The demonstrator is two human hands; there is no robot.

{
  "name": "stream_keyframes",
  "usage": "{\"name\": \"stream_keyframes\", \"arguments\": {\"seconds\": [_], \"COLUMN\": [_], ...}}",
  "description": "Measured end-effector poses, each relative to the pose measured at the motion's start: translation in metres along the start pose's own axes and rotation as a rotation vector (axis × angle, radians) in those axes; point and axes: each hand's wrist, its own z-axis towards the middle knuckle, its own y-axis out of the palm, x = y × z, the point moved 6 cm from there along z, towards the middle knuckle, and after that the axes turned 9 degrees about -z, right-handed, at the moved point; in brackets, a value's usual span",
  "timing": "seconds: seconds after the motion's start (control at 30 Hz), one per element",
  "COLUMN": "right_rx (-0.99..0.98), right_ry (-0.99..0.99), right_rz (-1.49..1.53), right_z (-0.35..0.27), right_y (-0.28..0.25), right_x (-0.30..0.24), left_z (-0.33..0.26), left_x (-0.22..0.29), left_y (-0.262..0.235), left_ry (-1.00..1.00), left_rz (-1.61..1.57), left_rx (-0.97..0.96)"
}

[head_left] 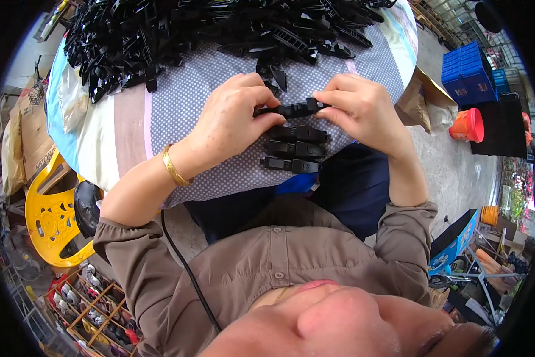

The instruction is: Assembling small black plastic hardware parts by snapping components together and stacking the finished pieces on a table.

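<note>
Head view: left hand [231,113] and right hand [365,111] pinch opposite ends of one black part [293,110].
Dotted cloth [181,107]: three similar parts [294,148] lie nearby.

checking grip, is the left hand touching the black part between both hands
Touching: the head view shows the left hand pinching the black part at its left end.

The left forearm [137,185] slants up and inward, and the left hand [230,113] points rightward, its thumb [270,121] set toward a bent index finger [264,97] in a pinch. The right forearm [408,175] rises more steeply; the right hand [365,110] faces the left, also pinching, its other fingers curled. Both sets of fingertips sit near each other, apart
</note>
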Motion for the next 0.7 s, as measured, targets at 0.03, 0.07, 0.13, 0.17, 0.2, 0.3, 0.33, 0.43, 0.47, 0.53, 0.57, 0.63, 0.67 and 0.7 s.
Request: {"name": "stream_keyframes", "arguments": {"seconds": [0.03,0.07,0.13,0.17,0.2,0.3,0.33,0.43,0.47,0.53,0.57,0.63,0.67,0.7], "right_rx": [-0.003,-0.008,-0.016,0.015,0.047,0.022,0.026,-0.03,-0.129,-0.226,-0.049,0.163,0.165,0.198], "right_ry": [-0.002,0.005,0.015,-0.026,-0.063,-0.036,-0.04,-0.044,-0.016,0.006,0.019,0.102,0.101,0.064], "right_rz": [0.002,0.002,0.003,0.087,0.167,0.172,0.17,0.244,0.328,0.41,0.345,0.156,0.153,0.009], "right_z": [0.0,0.0,0.003,0.009,0.012,0.012,0.011,0.005,0.003,0.005,0.01,0.019,0.024,0.028], "right_y": [0.0,0.0,0.006,0.013,0.016,0.018,0.017,0.016,0.019,0.025,0.022,0.017,0.021,0.026], "right_x": [-0.001,-0.002,-0.003,-0.006,-0.009,-0.009,-0.007,-0.001,0.0,-0.003,-0.001,-0.001,0.0,0.001], "left_z": [0.0,0.001,0.003,0.004,0.004,0.004,0.004,0.01,0.012,0.017,0.018,0.019,0.022,0.024], "left_x": [0.0,0.0,-0.001,0.0,0.0,0.0,0.002,0.007,0.005,-0.01,-0.02,-0.036,-0.041,-0.043], "left_y": [0.0,0.0,0.003,0.004,0.005,0.004,0.005,-0.004,-0.005,-0.032,-0.043,-0.049,-0.046,-0.044], "left_ry": [0.001,0.002,0.015,0.031,0.034,0.028,0.061,0.021,-0.054,0.067,0.12,0.172,0.165,0.159], "left_rz": [-0.007,-0.014,-0.042,-0.067,-0.07,-0.05,-0.033,-0.087,-0.163,-0.011,0.164,0.339,0.379,0.419], "left_rx": [-0.002,-0.005,-0.016,-0.026,-0.029,-0.021,-0.03,-0.098,-0.158,0.093,0.196,0.299,0.266,0.233]}}
